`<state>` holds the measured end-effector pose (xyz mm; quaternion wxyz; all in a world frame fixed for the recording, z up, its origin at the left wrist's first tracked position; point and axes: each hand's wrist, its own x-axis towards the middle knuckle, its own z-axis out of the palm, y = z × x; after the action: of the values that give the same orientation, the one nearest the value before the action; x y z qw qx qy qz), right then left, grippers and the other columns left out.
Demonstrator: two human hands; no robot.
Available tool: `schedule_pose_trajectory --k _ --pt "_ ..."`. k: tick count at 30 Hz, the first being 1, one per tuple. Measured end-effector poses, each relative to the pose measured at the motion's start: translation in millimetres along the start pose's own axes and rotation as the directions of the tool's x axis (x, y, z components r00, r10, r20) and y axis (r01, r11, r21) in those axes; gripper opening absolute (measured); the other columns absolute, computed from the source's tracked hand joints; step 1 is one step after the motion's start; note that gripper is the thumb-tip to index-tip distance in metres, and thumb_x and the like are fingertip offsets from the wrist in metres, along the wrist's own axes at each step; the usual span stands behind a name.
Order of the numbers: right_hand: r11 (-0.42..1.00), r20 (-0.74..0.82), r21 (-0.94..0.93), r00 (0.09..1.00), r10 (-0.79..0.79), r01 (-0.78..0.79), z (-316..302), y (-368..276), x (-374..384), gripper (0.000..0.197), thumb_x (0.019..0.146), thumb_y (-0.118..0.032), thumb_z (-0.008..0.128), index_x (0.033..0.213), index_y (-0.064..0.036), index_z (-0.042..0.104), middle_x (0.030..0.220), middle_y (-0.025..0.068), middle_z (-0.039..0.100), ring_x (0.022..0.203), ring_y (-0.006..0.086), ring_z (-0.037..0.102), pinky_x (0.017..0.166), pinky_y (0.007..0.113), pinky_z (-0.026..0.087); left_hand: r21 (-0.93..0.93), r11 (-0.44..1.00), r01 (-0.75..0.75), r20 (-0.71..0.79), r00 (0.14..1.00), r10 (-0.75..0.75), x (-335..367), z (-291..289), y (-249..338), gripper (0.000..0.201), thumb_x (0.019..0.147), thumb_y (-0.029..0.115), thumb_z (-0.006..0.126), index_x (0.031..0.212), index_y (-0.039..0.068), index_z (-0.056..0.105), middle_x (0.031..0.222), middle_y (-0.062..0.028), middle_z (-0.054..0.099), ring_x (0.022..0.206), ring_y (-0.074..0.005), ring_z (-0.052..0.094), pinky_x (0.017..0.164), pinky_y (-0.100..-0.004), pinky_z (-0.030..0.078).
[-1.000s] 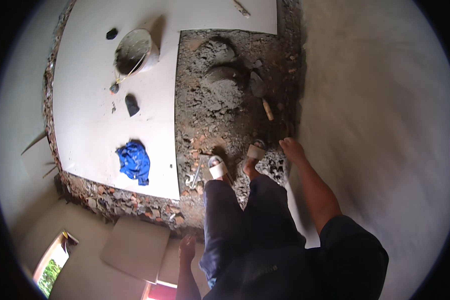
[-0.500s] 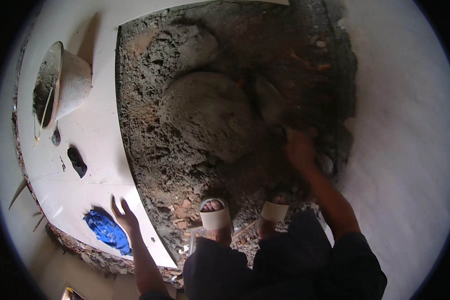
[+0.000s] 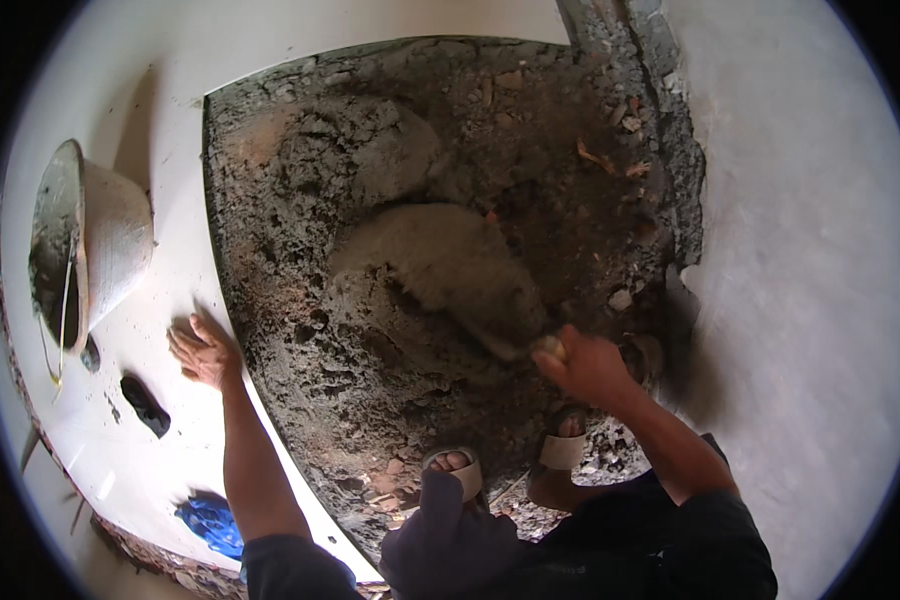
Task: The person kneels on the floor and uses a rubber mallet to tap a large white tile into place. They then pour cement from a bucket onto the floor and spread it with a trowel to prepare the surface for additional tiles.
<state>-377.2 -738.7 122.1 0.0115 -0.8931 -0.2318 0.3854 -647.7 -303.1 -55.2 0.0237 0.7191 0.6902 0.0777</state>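
Note:
My right hand (image 3: 582, 365) is closed round the pale handle of a trowel, whose grey blade (image 3: 505, 335) rests against the wet mortar and partly blends into it. A smooth, spread mound of grey mortar (image 3: 420, 245) lies just beyond the blade. Flat on the white floor tile (image 3: 185, 270), close to the edge of the mortar bed, my left hand (image 3: 205, 352) leans with its fingers apart and nothing in it.
A mortar-smeared bucket (image 3: 115, 245) with a wire handle is on the tiles at left. Nearer lie a black crumpled item (image 3: 146, 406) and a blue plastic bag (image 3: 210, 525). A pale wall (image 3: 800, 300) borders the right. My sandalled feet (image 3: 455, 465) stand in rubble.
My left hand has moved forward and come down on the tile. My right hand has drawn the trowel back toward me and left across the mortar, and the mound's near side looks cut away.

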Motion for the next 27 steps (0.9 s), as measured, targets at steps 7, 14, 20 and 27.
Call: schedule_pose_trajectory --k 7,14,20,27 --pt "0.818 0.162 0.479 0.948 0.276 -0.320 -24.8 29.7 5.0 0.044 0.092 -0.041 0.057 0.099 0.0022 0.058 0.074 0.0233 0.064 0.066 0.0374 0.066 0.057 0.043 0.051 0.023 0.999 -0.036 -0.041 0.998 0.037 2.5 2.4 -2.4 0.081 0.094 0.067 0.024 0.150 0.009 0.026 0.156 -0.0125 0.023 0.146 -0.0293 0.017 0.114 -0.0557 0.010" --pt "0.957 0.169 0.270 0.984 0.057 -0.101 -48.9 -67.8 -71.6 0.060 0.088 -0.056 0.056 0.111 -0.0007 0.052 0.091 0.0271 0.067 0.090 0.0449 0.065 0.079 0.049 0.051 0.062 0.998 -0.002 0.032 0.999 0.000 -2.7 -7.5 9.2 0.073 0.097 0.058 0.030 0.149 0.007 0.028 0.157 -0.0125 0.023 0.146 -0.0310 0.015 0.114 -0.0574 0.009" --pt "0.989 0.251 0.145 0.968 -0.005 -0.032 -24.8 -119.2 -0.8 0.062 0.087 -0.058 0.054 0.106 0.0011 0.059 0.092 0.0267 0.067 0.092 0.0441 0.064 0.081 0.049 0.050 0.072 0.997 0.034 0.062 0.997 -0.038 0.2 -19.0 15.4 0.076 0.096 0.061 0.028 0.150 0.008 0.027 0.157 -0.0106 0.022 0.147 -0.0302 0.013 0.114 -0.0586 0.009" --pt "0.933 -0.026 0.353 0.996 0.086 -0.071 -36.3 -54.9 56.5 0.057 0.090 -0.053 0.055 0.095 0.0033 0.061 0.087 0.0272 0.065 0.087 0.0443 0.063 0.075 0.050 0.049 0.086 0.996 -0.035 -0.003 0.999 0.035 -0.5 -0.9 1.8 0.080 0.094 0.067 0.023 0.150 0.011 0.026 0.157 -0.0131 0.022 0.146 -0.0311 0.017 0.113 -0.0584 0.012"
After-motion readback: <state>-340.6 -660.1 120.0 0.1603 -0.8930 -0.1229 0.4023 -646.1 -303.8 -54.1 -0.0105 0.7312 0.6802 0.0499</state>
